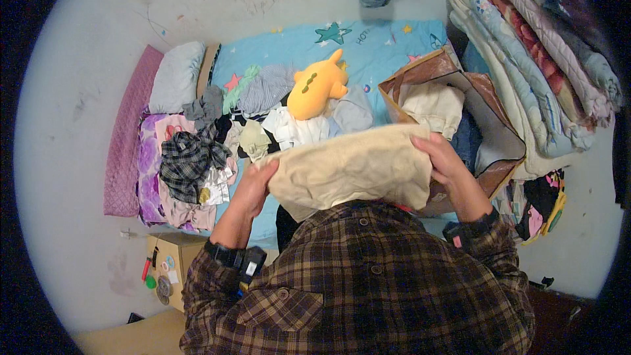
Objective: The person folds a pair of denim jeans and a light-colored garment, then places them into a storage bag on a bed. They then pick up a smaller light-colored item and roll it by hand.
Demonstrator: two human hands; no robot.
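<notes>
A folded beige cloth item [350,170] is stretched between my two hands, close to my chest. My left hand [254,187] grips its left edge, and my right hand [443,160] grips its right upper corner. Beyond the cloth, a yellow plush toy [318,86] lies on white and striped clothes [268,88] on the blue bed sheet [291,44]. Right of the toy stands an open brown storage bag [498,108] with a folded cream garment [434,106] and dark blue denim inside. At the left lies a crumpled dark plaid shirt [185,167].
A pale blue pillow [176,78] leans at the bed's left end. Folded quilts [532,74] are stacked at the right, above a pile of dark and colourful clothes [540,207]. A small wooden cabinet [185,261] with small items stands at the lower left.
</notes>
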